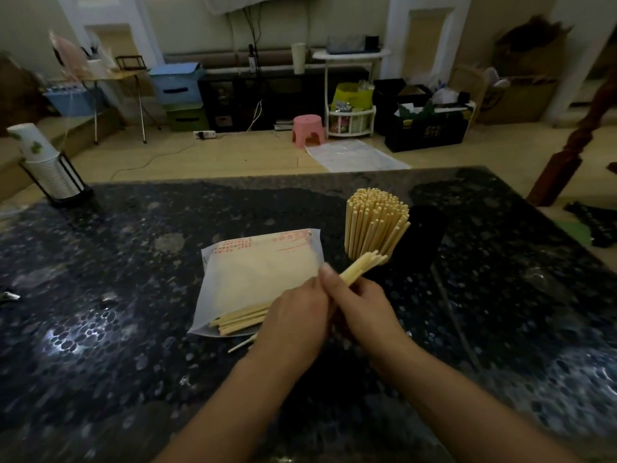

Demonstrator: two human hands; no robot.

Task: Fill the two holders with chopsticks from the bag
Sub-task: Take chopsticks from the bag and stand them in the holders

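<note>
Dark speckled stone forms the table [100, 295] that fills the lower half of the frame, with both forearms reaching in from the bottom edge to meet just right of centre. A bundle [362, 264] of pale wooden chopsticks is held between the 2 hands, its tips pointing up and to the right toward the holders. Curled around the bundle's lower part, the right hand [364, 305] grips it with the thumb pressed along the sticks. Beside it and touching it, the left hand [293, 317] is seen from the back; its fingers curl toward the same bundle, but whether they actually grasp it cannot be told. Left of the hands lies the bag [253, 279], a flat white packet with red print, its open end toward the lower left, where several chopsticks poke out onto the table. 1 stick [242, 344] lies loose on the stone just below the bag. Above the hands, in the centre right, 1 holder is packed with upright chopsticks [375, 222] that hide its body almost entirely. Just right of it stands the second holder [422, 235], black and hard to make out against the dark stone; what it contains cannot be seen. At the far left edge of the table a black wire rack holds a stack of paper cups [40, 162]. Beyond the table, in the upper middle of the frame, a pink stool [307, 128] stands on the wooden floor
</note>
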